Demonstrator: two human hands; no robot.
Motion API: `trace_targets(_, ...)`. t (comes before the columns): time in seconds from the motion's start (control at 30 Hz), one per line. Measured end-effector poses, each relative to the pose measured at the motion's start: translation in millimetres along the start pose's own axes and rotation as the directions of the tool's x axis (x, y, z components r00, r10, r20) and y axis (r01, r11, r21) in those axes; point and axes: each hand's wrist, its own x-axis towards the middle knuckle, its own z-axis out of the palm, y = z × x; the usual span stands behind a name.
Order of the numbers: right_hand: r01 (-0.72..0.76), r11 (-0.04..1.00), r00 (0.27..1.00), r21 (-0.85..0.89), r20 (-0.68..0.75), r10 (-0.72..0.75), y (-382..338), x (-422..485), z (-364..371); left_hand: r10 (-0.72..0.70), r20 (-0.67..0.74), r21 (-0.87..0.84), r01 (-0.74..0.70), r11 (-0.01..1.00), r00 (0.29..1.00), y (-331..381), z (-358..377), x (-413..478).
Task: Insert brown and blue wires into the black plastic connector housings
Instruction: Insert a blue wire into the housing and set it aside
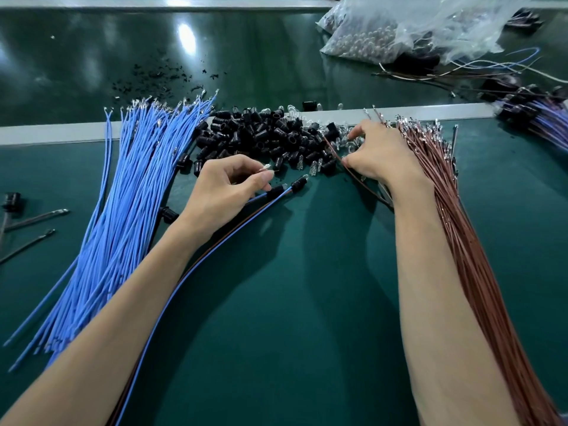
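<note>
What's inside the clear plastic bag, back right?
Small clear glass bulbs show through the plastic bag, massed at its left side. At its lower right edge dark pieces show; whether inside or underneath, cannot tell. Folds and glare hide the rest.

No text, label, brand, number or sign can be read anywhere in the view.
</note>
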Motion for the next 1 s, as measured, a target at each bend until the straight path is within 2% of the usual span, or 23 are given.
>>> trace_targets(0.4,0.053,0.999,0.999,0.008,0.004,-0.053,3.6,-1.0,-0.9,0.014,0.008,-0.034,-0.013,0.999,1.0,-3.5,-0.9,0.6)
trace_targets(0.57,0.116,0.991,0.985,0.073,0.124,-0.124,8.2,-4.8,-21.2,0.011,0.003,-0.026,-0.01,1.0,1.0,-4.4,-1.5,1.4)
trace_targets(0.73,0.208,0.976,0.953,0.066,0.21,-0.217,5.7,-9.3,-20.2,0.019,0.011,-0.025,-0.019,1.0,1.0,-3.8,-1.6,1.1)
trace_targets(0.8,0.235,0.964,0.94,0.125,0.224,-0.258,1.8,-11.8,-18.0,0.015,0.013,-0.03,-0.015,0.999,1.0,-3.7,-1.5,0.7)
trace_targets(0.87,0.268,0.929,0.926,0.255,0.199,-0.322,-4.0,-14.3,-16.3,0.012,0.017,-0.033,-0.011,0.999,1.0,-3.5,-1.3,0.2)
trace_targets(1.0,0.37,0.793,0.874,0.484,0.108,-0.473,-23.2,-18.0,0.4,-0.002,0.023,-0.056,0.004,0.998,1.0,-2.8,-2.8,0.6)
